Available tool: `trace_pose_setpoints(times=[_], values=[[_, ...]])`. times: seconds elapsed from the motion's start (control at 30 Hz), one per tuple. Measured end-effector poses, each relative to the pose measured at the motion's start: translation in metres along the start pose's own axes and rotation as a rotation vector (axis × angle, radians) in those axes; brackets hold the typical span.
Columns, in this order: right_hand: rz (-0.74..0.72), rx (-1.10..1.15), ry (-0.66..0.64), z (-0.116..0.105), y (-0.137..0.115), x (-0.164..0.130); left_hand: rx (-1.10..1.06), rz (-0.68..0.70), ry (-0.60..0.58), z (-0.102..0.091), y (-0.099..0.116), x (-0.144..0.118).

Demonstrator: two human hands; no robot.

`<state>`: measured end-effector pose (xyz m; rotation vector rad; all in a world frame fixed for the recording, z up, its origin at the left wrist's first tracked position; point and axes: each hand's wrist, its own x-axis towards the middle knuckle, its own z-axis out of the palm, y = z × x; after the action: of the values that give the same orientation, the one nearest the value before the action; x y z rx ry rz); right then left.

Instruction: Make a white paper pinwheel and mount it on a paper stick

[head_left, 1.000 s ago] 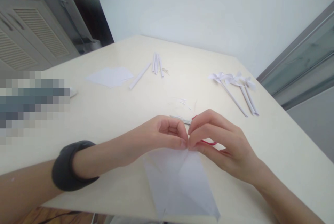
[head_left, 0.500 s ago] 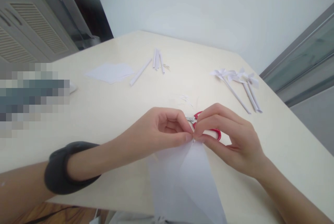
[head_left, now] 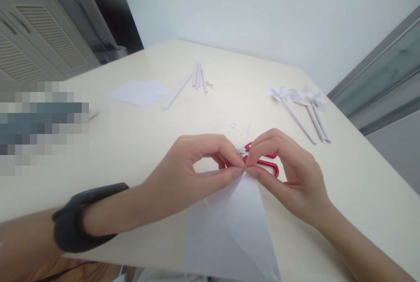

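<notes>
A translucent white sheet or bag [head_left: 232, 229] hangs toward me from my fingertips, its top gathered to a point. My left hand [head_left: 203, 163], a black band on its wrist, pinches that point between thumb and fingers. Close against it, my right hand [head_left: 285, 168] pinches the same spot from the right. Whatever small piece may sit between the fingertips is hidden. Just behind my fingers lie red-handled scissors [head_left: 271, 166], partly covered by my right hand. Thin white offcuts [head_left: 233, 125] are scattered on the table beyond.
Paper pinwheels [head_left: 297, 96] on rolled sticks lie at the right. Farther back are several rolled paper tubes [head_left: 197, 75], one single tube [head_left: 177, 91] and small pale bits [head_left: 209, 85]. Flat white sheets [head_left: 139, 93] rest at the left on the white table [head_left: 131, 142]. A pixelated patch covers the far left.
Both hands keep their pinch at the top of the sheet. My left hand has turned slightly, widening the gap between its thumb and curled fingers, and the hanging sheet has shifted a little.
</notes>
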<state>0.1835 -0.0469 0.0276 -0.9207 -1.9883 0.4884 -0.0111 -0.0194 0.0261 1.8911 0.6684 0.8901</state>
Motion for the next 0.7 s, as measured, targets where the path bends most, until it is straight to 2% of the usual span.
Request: trace_pose_setpoints(times=[0.27,0.4,0.7], values=[[0.027,0.021,0.01,0.0,0.0009,-0.001,0.07,0.084,0.028,0.0008,-0.0006,0.0023],[-0.003,-0.005,0.013,0.0012,0.0011,-0.0012,0.092,0.099,0.038,0.0008,-0.0006,0.003],[-0.023,-0.072,-0.036,0.0016,-0.0024,-0.0028,0.182,0.131,-0.015,-0.0013,0.0026,0.004]])
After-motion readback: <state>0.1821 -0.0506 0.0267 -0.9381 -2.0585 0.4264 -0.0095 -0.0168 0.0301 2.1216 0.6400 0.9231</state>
